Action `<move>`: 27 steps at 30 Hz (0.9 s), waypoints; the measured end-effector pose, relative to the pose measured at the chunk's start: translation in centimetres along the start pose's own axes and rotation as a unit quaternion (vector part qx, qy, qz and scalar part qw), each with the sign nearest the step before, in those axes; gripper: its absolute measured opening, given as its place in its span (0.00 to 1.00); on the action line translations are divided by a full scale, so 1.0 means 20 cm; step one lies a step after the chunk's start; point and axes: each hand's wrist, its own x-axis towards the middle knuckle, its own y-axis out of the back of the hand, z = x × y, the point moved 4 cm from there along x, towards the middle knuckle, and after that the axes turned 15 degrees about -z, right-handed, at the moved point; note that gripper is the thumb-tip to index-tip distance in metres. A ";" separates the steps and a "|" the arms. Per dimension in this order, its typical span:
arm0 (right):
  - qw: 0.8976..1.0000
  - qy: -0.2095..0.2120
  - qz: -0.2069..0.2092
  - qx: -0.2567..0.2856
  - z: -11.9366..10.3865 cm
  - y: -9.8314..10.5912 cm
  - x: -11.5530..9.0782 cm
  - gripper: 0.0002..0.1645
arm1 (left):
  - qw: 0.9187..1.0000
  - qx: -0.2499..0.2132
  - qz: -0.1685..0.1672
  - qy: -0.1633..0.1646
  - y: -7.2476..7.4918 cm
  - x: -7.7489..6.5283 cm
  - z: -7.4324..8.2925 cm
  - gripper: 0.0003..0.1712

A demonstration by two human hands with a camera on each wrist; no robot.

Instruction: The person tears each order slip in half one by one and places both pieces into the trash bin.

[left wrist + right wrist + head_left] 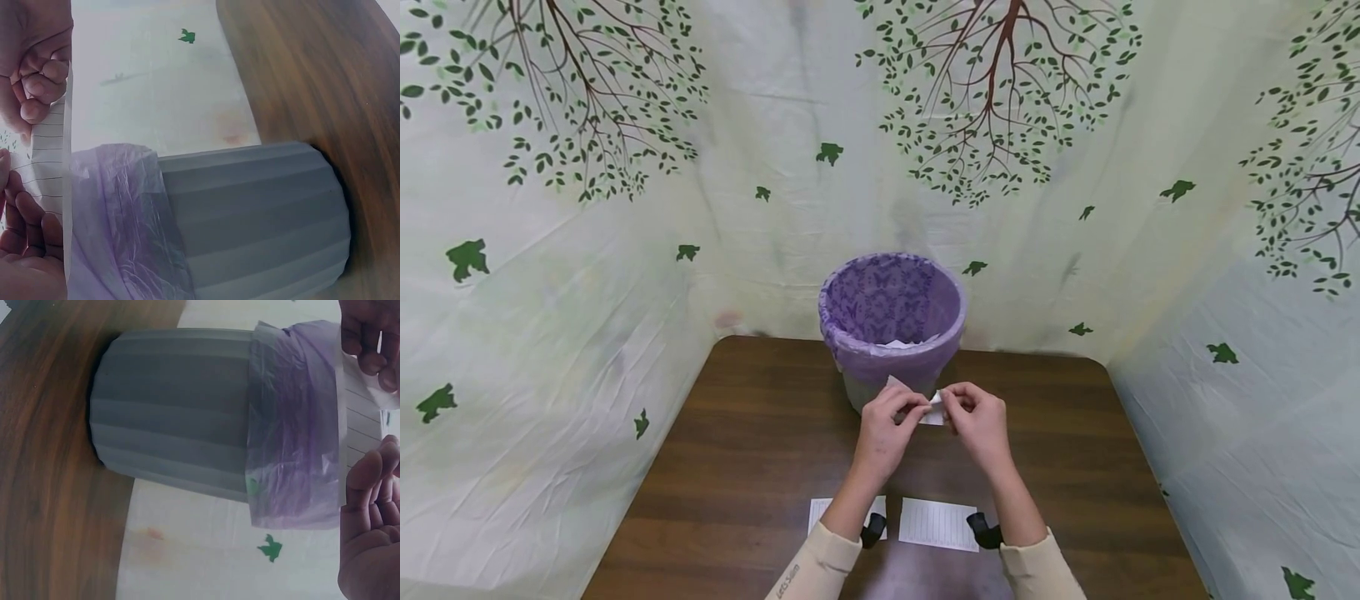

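Both hands meet just in front of the bin, pinching one small lined paper sheet (934,414). My left hand (883,429) grips its left side between thumb and fingers. Opposite it, my right hand (982,423) pinches the upper right part of the paper. Ruled lines on the held sheet (47,169) show in the left wrist view, between the two hands at the frame's edge. The right wrist view shows the sheet (362,419) too, with a raised or folded part near the fingers. Some of the paper is hidden behind the fingers.
A grey ribbed bin (256,212) with a purple patterned liner (891,296) stands at the table's back edge, white paper (898,343) inside. Two lined sheets, one left (820,508) and one right (936,523), lie on the brown table (760,417) below the forearms. Leaf-print sheeting (775,275) surrounds the table.
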 end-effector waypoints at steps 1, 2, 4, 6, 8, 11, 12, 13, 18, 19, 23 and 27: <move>1.000 -0.002 0.001 0.000 0.00 0.00 0.00 0.07 | 1.000 -0.001 0.000 -0.001 0.00 0.00 0.00 0.02; 1.000 -0.005 0.003 -0.002 0.00 0.00 0.00 0.07 | 1.000 -0.002 0.001 -0.001 0.00 0.00 0.00 0.03; 1.000 -0.009 0.008 -0.007 0.00 0.01 0.00 0.07 | 1.000 -0.002 0.000 -0.003 0.00 -0.01 0.01 0.05; 1.000 -0.014 0.013 -0.013 0.01 0.01 0.00 0.07 | 1.000 -0.004 0.000 -0.002 0.00 -0.01 0.01 0.05; 0.999 -0.019 0.020 -0.019 0.01 0.02 0.01 0.07 | 1.000 -0.007 -0.002 0.003 0.00 -0.02 0.01 0.05; 0.999 -0.024 0.029 -0.020 0.02 0.02 0.01 0.07 | 1.000 -0.010 -0.003 0.012 -0.01 -0.02 0.01 0.07; 0.999 -0.025 0.032 -0.017 0.02 0.02 0.01 0.07 | 1.000 -0.010 -0.003 0.014 -0.01 -0.03 0.01 0.06; 0.999 -0.027 0.036 -0.013 0.03 0.02 0.01 0.07 | 1.000 -0.010 -0.002 0.015 -0.01 -0.03 0.00 0.04; 0.997 -0.033 0.061 0.016 0.04 0.02 0.01 0.08 | 1.000 -0.005 0.003 0.009 -0.02 -0.04 0.00 0.04; 0.997 -0.035 0.066 0.021 0.04 0.02 0.01 0.08 | 1.000 -0.004 0.003 0.008 -0.02 -0.04 -0.01 0.03; 0.995 -0.043 0.084 0.041 0.05 0.03 0.01 0.09 | 1.000 0.002 -0.002 0.004 -0.03 -0.04 -0.02 0.03; 0.992 -0.049 0.100 0.062 0.06 0.04 0.01 0.10 | 1.000 0.004 -0.014 0.013 -0.04 -0.05 -0.03 0.03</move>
